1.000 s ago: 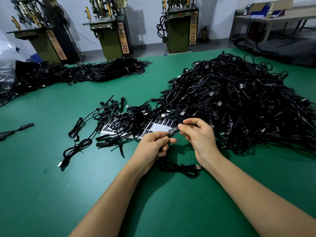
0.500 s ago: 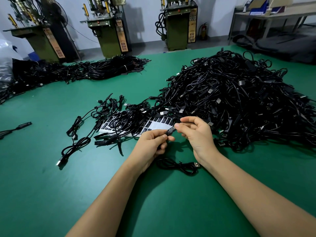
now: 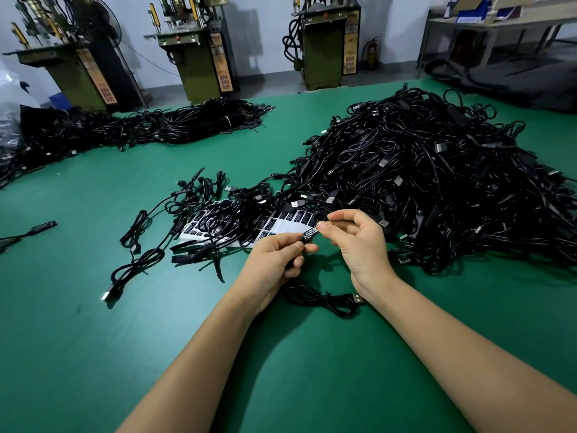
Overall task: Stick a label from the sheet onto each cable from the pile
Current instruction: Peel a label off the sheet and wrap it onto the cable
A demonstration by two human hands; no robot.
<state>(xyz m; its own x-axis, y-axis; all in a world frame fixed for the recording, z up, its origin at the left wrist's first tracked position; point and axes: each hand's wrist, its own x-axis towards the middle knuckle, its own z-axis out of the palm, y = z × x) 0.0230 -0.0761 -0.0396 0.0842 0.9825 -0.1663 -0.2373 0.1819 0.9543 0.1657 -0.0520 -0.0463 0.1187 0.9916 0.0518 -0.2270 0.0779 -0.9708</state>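
Barely anything moved since a second ago: both hands still pinch the same small black plug block, cable loop under them in the same spot. My left hand (image 3: 276,260) has fingers curled, thumb and forefinger pinching the lower end of the plug block (image 3: 309,236), which is tilted up to the right and shows a black label with white print on its upper face; can't read the text. My right hand (image 3: 359,245) pinches the upper end of that block with thumb and fingertips, other fingers curled loosely above. Cable (image 3: 324,300) from this block lies coiled on the green worktop (image 3: 93,354) just below my hands, its silver USB end pointing right by my right wrist. Label sheet (image 3: 281,225) lies flat just beyond my hands, white with rows of black labels, its left half covered by loose cables (image 3: 218,220). Big cable pile (image 3: 437,182) sits to the right, touching the sheet's far edge. More single cables scattered left of the sheet, another long bundle (image 3: 187,126) along the far left of the worktop. Green machines (image 3: 324,48) stand behind on the floor.
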